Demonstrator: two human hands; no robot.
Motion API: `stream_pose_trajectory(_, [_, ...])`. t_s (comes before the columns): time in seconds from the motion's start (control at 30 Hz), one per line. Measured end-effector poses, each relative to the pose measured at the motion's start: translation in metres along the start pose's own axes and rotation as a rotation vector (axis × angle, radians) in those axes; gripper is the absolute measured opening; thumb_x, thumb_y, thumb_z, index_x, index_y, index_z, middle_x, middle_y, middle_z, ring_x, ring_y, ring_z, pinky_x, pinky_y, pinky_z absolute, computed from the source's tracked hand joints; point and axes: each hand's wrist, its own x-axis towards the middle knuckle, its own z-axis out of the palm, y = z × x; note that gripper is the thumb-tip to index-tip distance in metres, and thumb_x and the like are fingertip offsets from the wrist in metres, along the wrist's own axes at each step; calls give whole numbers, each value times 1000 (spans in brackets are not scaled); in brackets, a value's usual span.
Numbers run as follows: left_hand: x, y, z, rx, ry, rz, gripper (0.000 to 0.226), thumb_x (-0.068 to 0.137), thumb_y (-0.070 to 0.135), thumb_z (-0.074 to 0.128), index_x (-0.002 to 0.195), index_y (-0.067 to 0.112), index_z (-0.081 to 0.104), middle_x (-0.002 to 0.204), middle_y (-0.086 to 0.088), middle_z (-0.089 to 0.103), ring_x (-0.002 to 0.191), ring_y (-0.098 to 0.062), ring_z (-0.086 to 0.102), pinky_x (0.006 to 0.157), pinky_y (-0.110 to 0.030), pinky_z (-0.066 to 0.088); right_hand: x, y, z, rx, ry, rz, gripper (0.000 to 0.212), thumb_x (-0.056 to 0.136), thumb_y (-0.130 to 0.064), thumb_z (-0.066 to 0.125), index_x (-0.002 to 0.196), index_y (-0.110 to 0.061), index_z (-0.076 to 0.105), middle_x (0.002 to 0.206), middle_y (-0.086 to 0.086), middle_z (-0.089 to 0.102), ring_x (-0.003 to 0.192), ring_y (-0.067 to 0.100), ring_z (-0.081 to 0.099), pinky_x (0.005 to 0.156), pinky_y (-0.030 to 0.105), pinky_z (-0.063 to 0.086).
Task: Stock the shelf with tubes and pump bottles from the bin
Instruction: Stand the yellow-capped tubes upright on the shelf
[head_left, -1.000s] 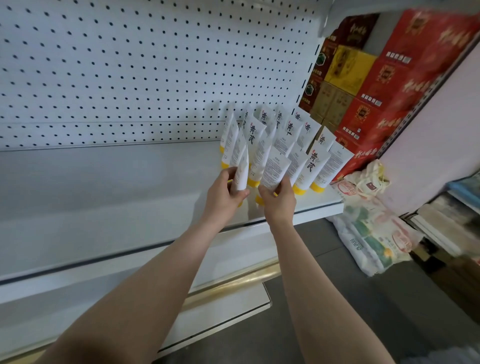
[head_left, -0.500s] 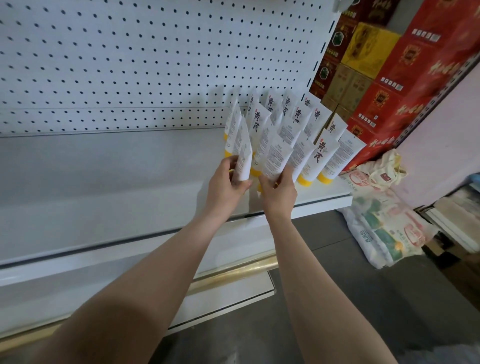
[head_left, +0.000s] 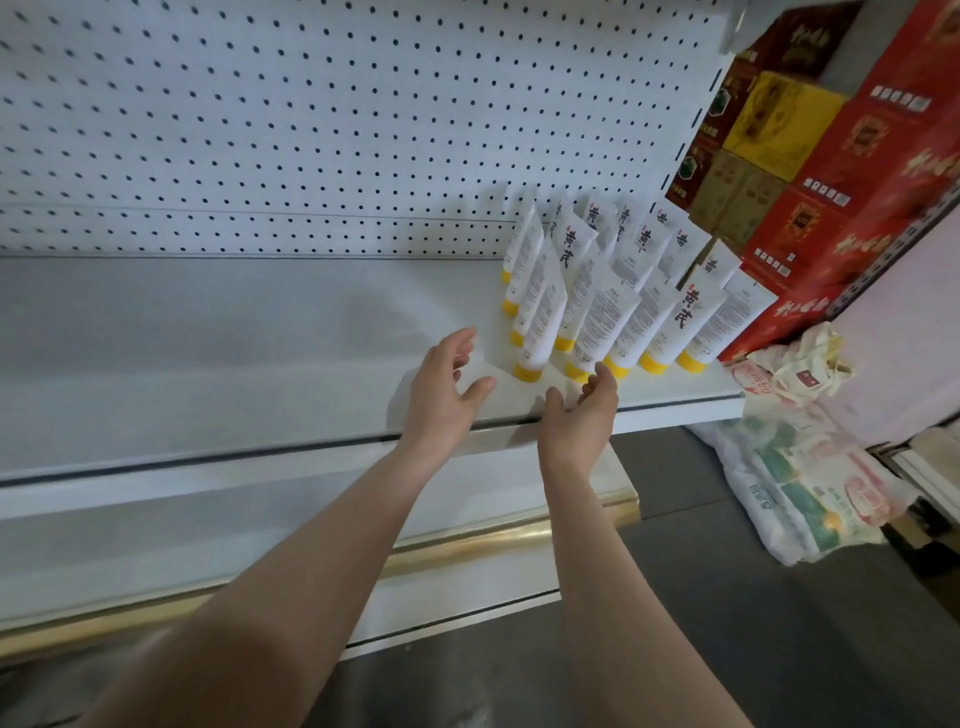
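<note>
Your left hand (head_left: 447, 387) and right hand (head_left: 582, 415) hover open, empty; tubes (head_left: 613, 291) fill the shelf's (head_left: 208, 332) right end only, no pump bottles yet.

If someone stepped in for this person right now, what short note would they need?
Left hand: open, empty, just left of the tubes.
Right hand: open, empty, at the shelf's front edge below the front row.
White tubes with yellow caps: standing cap-down in rows at the right end of the shelf, leaning toward the pegboard.
Done: this batch is placed.
Left: the rest of the shelf is bare; no pump bottles on it; the bin is out of view.
</note>
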Motion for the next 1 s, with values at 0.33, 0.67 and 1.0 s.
stream_pose_trajectory(0.33, [-84,-21,-160,-62,232,-47,44,87,5,67,124,25,57,115,2,61,104,-8,59,95,-19,47,-139,-36,66,42,-151,-119,43,94,-12,57,136,-19,48,131,-2,53,118,12,52,97,20,39])
stream_pose_trajectory(0.67, [-209,-61,-340,51,514,-184,38,89,10,66,122,26,59,107,7,65,98,-6,61,89,-14,48,-343,-60,148,89,-500,-329,40,94,-10,58,133,-13,52,127,2,57,113,14,56,102,24,43])
stream_pose_trajectory(1.0, [-341,-120,-450,54,789,-384,40,86,4,64,121,24,61,106,9,64,101,-7,60,93,-26,51,-516,-50,195,21,-900,-436,42,92,-9,59,132,-20,51,124,-5,56,107,5,54,91,12,41])
